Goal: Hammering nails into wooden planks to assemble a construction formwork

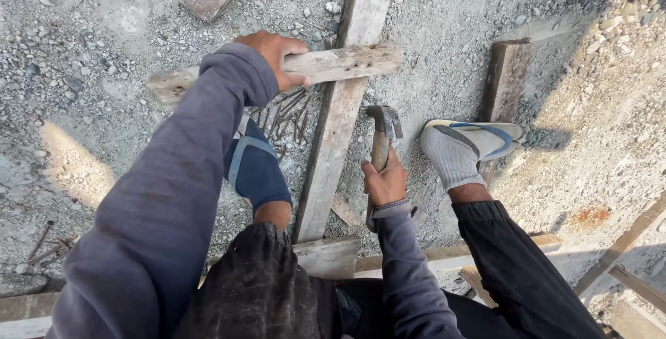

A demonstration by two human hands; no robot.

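Presently your left hand (pixel 274 58) is clamped over the short weathered grey wooden crosspiece (pixel 326 65), fingers wrapped on its top edge, pinning it across the long pale upright plank (pixel 340 110) that runs away from you over the gravel ground (pixel 90 55). Your right hand (pixel 383 181) is closed round the worn wooden handle of the rusty steel claw hammer (pixel 383 131), whose head sits just right of the plank, below the crossing and not touching it. A loose heap of rusted nails (pixel 286 116) lies on the gravel just beside the plank, under the crosspiece. Your left foot in a dark blue sock (pixel 258 172) rests left of the plank; your right foot in a grey sock and sandal (pixel 461 148) rests to its right, near a short brown timber offcut (pixel 506 75).

Judgement: keep the crosspiece square and pressed flat where the two boards overlap, hold your gripping fingers well off the crossing, and strike with the hammer face level. I cannot tell whether a nail is already set at the joint
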